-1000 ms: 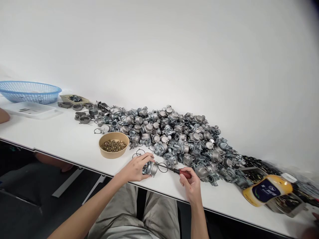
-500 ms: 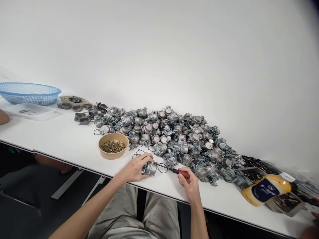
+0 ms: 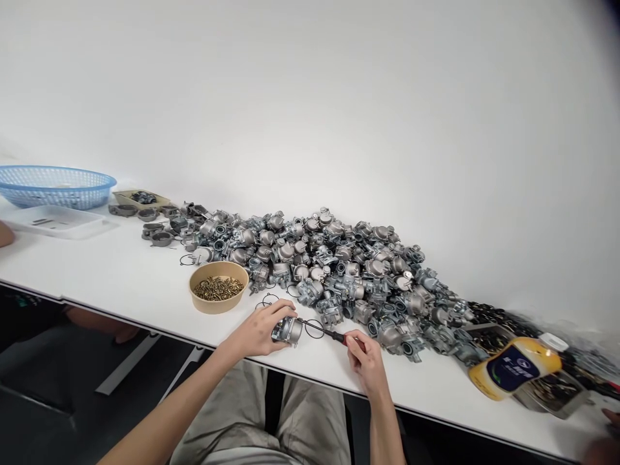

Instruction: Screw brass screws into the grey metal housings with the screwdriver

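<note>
My left hand [image 3: 263,328] is closed around a small metal carburetor [image 3: 292,330], held on its side at the table's front edge. In my right hand [image 3: 367,360] is a screwdriver [image 3: 334,334] with a red handle and dark shaft, pointing left. Its tip meets the upper right side of the carburetor; the screw itself is too small to make out. Beneath the shaft lies a thin black ring gasket [image 3: 314,329]. A tan bowl [image 3: 219,307] of small brass-coloured screws [image 3: 219,289] stands left of my left hand.
Behind my hands spreads a large heap of carburetors [image 3: 334,258]. Rightward are a yellow bottle [image 3: 516,368] and a metal tray [image 3: 557,403] of small parts. A blue basket [image 3: 58,187] and clear tray [image 3: 61,223] sit far left. Parts of other people show at both edges.
The right hand's fingers have shifted over the screwdriver handle, covering more of it. The carburetor stays in the left hand, and the view has shifted slightly.
</note>
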`<state>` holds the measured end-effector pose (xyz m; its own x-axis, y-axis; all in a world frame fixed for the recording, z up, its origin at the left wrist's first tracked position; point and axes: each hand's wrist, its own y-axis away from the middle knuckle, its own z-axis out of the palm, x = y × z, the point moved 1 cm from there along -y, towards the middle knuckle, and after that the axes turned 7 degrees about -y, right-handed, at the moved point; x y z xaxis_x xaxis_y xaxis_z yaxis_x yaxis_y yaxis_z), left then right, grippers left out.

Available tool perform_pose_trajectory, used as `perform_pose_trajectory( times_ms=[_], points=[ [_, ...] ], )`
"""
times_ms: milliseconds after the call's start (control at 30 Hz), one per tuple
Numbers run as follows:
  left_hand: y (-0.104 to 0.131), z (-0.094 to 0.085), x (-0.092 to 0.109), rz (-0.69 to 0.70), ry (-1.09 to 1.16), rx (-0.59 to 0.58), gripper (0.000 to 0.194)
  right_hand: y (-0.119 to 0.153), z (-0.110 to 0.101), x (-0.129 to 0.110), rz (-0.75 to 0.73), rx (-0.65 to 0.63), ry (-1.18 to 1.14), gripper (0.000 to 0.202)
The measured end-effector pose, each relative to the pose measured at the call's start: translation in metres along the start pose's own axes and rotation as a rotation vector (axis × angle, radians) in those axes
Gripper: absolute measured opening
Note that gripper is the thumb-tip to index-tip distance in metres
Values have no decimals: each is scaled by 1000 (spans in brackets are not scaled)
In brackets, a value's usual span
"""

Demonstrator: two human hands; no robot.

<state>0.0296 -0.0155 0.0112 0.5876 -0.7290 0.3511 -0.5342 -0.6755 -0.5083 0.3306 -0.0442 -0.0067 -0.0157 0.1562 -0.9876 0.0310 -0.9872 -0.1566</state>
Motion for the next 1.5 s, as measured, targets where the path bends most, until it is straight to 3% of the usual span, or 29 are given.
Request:
perform_pose_trajectory(
  times_ms=[233, 433, 500, 600, 733, 1000, 1200, 1333, 1433, 1500],
  points=[
    [-2, 9, 1, -111, -120, 27, 59, -1, -1, 7, -52, -7, 30, 36],
    [-6, 6, 2, -187, -76, 161, 47, -1, -9, 14, -186, 285, 39, 39],
    [-7, 2, 1, -228, -6, 228, 42, -1, -7, 11, -190, 313, 141, 40],
    [-7, -2, -1, -290, 64, 281, 38, -2, 0, 7, -189, 229, 336, 37],
    [-7, -1, -2, -333, 124, 255, 40, -4, 7, 7, -269, 116, 534, 27],
    [-10, 8, -15, -455, 357, 164, 43, -3, 13, 4, -328, 90, 801, 22],
    [-14, 14, -22, -480, 390, 221, 49, -3, 14, 4, -327, 89, 800, 21],
    [-15, 11, -20, -531, 307, 290, 50, 4, 20, -5, -461, 272, 773, 21],
    [-14, 10, -21, -572, 256, 336, 49, 22, 41, -12, -542, 390, 642, 22],
    [-14, 11, -23, -589, 246, 359, 50, 36, 64, -12, -463, 242, 492, 24]
  ],
)
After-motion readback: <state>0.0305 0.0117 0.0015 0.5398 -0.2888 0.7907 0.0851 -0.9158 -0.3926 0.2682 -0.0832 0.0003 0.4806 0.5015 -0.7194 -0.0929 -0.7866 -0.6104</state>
